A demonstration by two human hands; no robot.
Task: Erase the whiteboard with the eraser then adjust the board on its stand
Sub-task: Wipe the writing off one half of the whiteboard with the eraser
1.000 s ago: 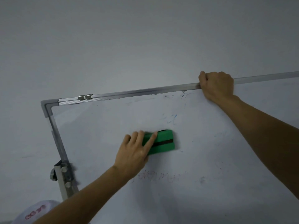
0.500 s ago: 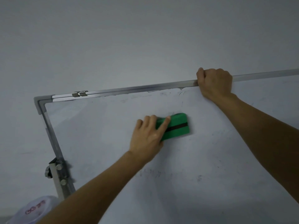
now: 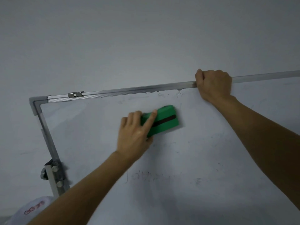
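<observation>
Left hand [image 3: 134, 135] presses the green eraser [image 3: 164, 121] flat against the whiteboard [image 3: 211, 159], fingers spread over its near end, a dark stripe running along the eraser's length. Right hand [image 3: 214, 85] is clenched over the metal top edge [image 3: 129, 90] of the board, well to the right of the small clip [image 3: 75, 94] near the grey corner piece [image 3: 36, 103]. Faint smudged writing [image 3: 149, 177] sits below the eraser, a few marks cling just under the top edge, and at lower left the bracket with bolts [image 3: 56, 176] clamps the board's side rail to the stand.
</observation>
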